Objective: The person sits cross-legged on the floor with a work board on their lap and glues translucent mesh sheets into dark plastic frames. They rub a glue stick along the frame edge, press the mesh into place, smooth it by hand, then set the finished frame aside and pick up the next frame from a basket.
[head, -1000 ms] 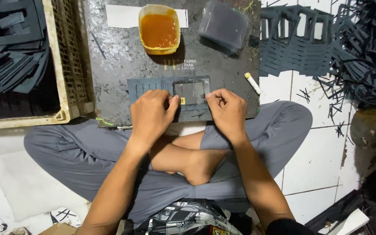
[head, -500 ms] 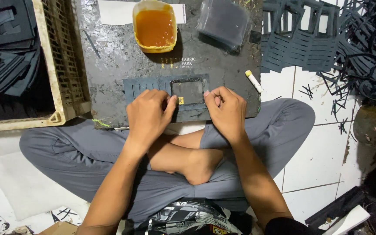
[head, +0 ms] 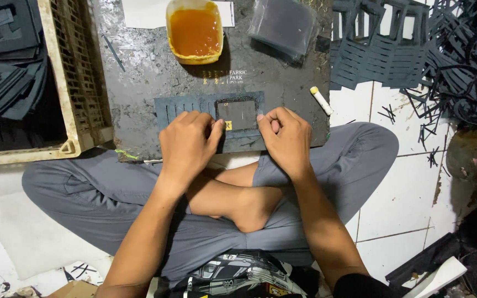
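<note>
White floor tiles surround a dark work board [head: 139,72]; left hand [head: 186,144] and right hand [head: 287,138], fingers curled, press a slotted dark sheet [head: 194,105] flat, gripping nothing.

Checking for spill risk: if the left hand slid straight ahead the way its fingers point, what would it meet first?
Probably the dark square in the slotted sheet just past the left hand; the glue tub lies farther on.

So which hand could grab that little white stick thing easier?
Probably the right hand. The white stick lies on the dark board's right edge, just beyond that hand. The left hand presses the dark cut-out piece farther away and would have to cross over.
</note>
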